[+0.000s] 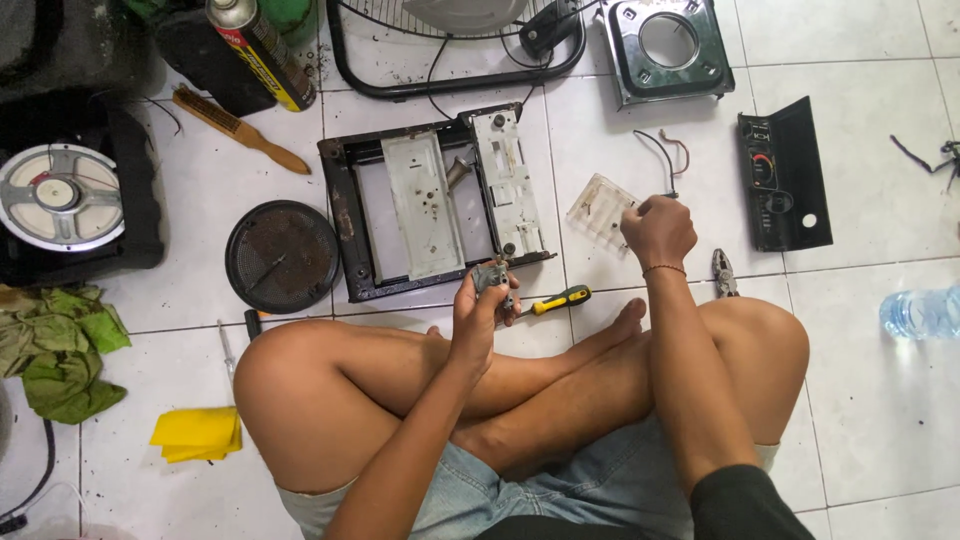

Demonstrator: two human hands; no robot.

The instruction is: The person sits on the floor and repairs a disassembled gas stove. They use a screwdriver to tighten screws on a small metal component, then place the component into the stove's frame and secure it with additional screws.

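Seated cross-legged on a white tiled floor (860, 330) among stove parts, I hold a small metal part and a thin wire.

My left hand (480, 310) has its fingers wrapped around the small grey metal part (492, 275), just above my knee and beside the yellow-handled screwdriver (555, 300). My right hand (657, 228) pinches the thin wire (662, 160) over a clear plastic piece (598, 208). The open black stove frame (430, 205) lies ahead; grout lines are grimy, pliers (724, 272) lie by my right knee.

Wooden wire brush (240, 128); round black grille (282, 256), yellow cloth (198, 434), water bottle (922, 311)
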